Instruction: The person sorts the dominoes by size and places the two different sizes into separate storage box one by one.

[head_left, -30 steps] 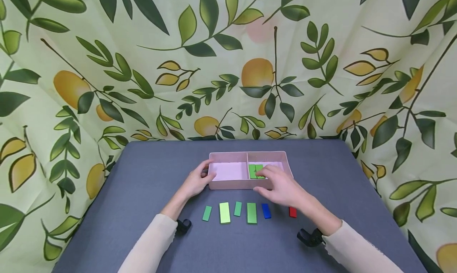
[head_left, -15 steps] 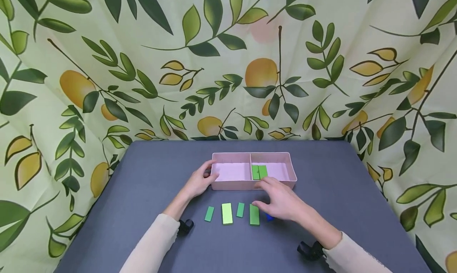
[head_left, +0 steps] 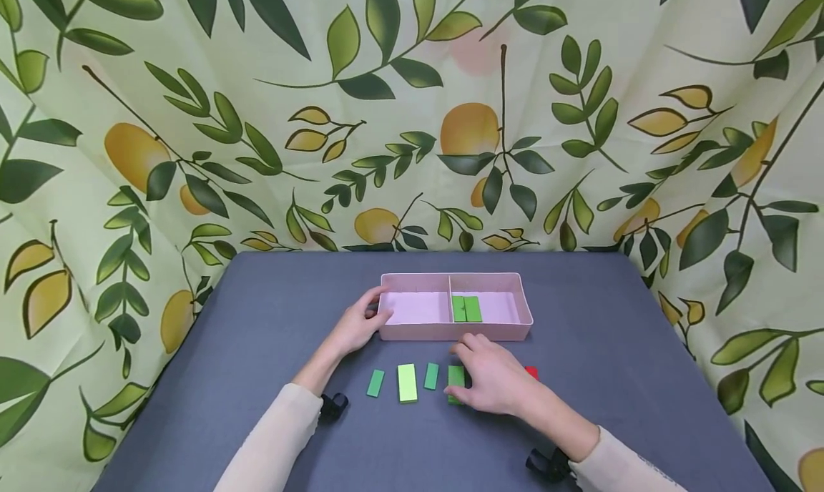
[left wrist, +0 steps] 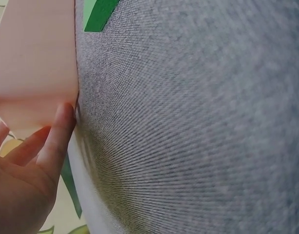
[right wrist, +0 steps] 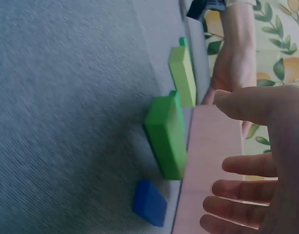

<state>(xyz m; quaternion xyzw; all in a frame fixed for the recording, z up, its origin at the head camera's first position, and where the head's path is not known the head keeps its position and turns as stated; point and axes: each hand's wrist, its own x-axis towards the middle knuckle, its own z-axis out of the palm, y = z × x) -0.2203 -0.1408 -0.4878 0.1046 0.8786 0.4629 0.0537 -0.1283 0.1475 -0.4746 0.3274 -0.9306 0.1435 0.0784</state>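
My left hand [head_left: 355,325] rests against the left end of a pink two-compartment box [head_left: 421,332], thumb near the front corner and fingers along the end. My right hand [head_left: 492,377] hovers in front of the box with thumb and fingers spread, nothing between them. Below it a thick green block [head_left: 455,372] is partly covered. In the right wrist view a blue block [right wrist: 150,204] lies beside that block; the hand hides it from the head view. Two green pieces [head_left: 466,309] lie side by side in the box's right compartment, against the divider.
Left of the thick green block, a small green piece [head_left: 431,376], a yellow-green block [head_left: 407,383] and another small green piece [head_left: 375,383] form a row on the grey tabletop [head_left: 290,292]. A red piece [head_left: 531,372] peeks out behind my right hand. A patterned cloth [head_left: 399,156] hangs behind.
My right hand has drawn back from the box's right compartment toward the row of blocks, now covering part of the thick green block. My left hand stays at the box's left end.
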